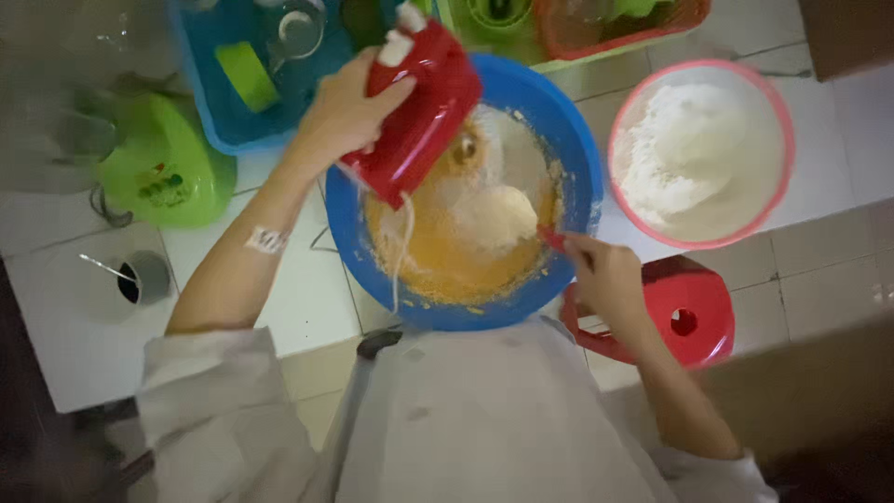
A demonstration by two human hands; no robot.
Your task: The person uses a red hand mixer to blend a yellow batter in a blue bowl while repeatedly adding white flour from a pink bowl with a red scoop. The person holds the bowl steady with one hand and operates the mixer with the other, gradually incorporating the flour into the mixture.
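Red hand mixer [419, 112] tilted over blue bowl [577, 158] at centre; bowl holds orange batter [438, 256] with white flour mound [498, 216]. Red spatula [551, 238] at bowl's right rim.

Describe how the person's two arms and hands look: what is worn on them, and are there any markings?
Both hands, the left hand and the right hand, are bare, without gloves or visible rings. The forearms are uncovered, because the pale whitish sleeves are pushed up to about the elbows. On the left forearm sits a small white patch, like tape or a plaster.
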